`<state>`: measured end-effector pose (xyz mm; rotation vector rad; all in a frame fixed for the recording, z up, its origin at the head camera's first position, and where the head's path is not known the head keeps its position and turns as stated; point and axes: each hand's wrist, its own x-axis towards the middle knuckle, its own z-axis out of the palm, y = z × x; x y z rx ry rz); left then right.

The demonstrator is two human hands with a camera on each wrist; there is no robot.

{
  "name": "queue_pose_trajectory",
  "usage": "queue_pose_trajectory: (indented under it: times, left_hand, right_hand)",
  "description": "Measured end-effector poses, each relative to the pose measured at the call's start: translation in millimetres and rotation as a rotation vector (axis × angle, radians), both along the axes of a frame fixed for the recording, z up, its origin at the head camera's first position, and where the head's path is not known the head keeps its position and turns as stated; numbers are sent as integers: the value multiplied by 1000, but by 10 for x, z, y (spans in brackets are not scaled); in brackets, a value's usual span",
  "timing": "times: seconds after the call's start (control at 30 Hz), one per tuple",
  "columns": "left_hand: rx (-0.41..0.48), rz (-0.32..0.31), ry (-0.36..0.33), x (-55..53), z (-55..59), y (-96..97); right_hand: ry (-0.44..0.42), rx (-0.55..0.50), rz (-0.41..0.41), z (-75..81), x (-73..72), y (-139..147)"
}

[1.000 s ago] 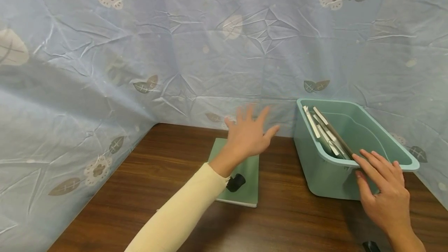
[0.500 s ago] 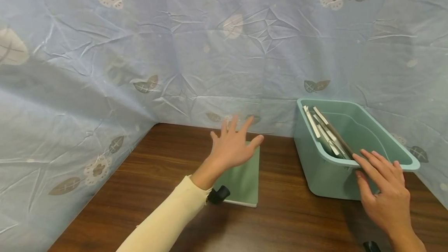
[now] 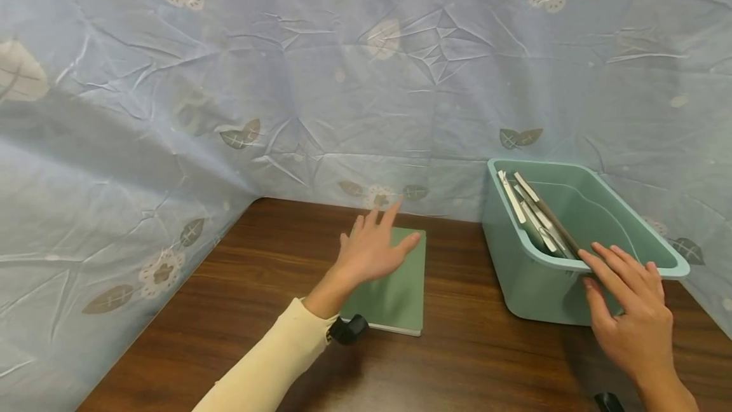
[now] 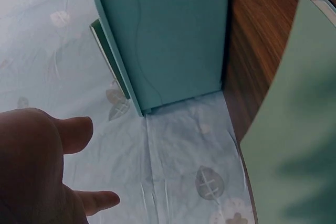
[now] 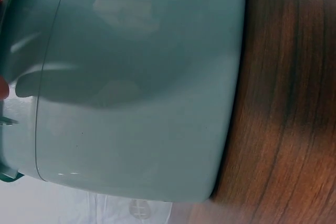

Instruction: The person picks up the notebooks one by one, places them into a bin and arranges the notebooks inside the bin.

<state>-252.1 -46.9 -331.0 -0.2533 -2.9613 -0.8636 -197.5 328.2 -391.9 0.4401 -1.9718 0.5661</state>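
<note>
A green notebook (image 3: 394, 285) lies flat on the table. My left hand (image 3: 368, 253) is over its left part with the fingers spread, holding nothing. In the left wrist view a green cover (image 4: 299, 124) bears the hand's shadow, and the thumb (image 4: 76, 132) is seen apart from it. My right hand (image 3: 631, 310) rests at the near rim of a teal plastic bin (image 3: 537, 288), fingers laid over the rim and thumb at the outer wall. Several thin books or notebooks (image 3: 534, 212) stand on edge along the bin's left side.
The brown wood-grain table (image 3: 240, 278) meets a pale blue floral cloth (image 3: 343, 100) hung behind and on the left. Black camera mounts sit at the left wrist (image 3: 347, 329) and right wrist (image 3: 608, 402).
My left hand has drawn back to the left and toward me, uncovering more of the green notebook. The right hand has stayed at the bin's rim.
</note>
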Motion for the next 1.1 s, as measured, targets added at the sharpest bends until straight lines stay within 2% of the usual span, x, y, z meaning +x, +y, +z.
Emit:
queue_pose_trajectory:
  times: [0.23,0.53,0.87,1.1]
  left_hand:
    - [-60,19,8,-8,-18,-23]
    - [-57,-1,-17,-6,-49,-26]
    - [-105,-28,11,42,-215,51]
    - [-127,-38,-31,70,-363,140]
  right_hand:
    - [4,2,-4,6,-2,0]
    - [-6,3,-5,15,10,-8]
    - [-11,-7,8,16,15,-2]
    - [-1,-3,10,20,12,-3]
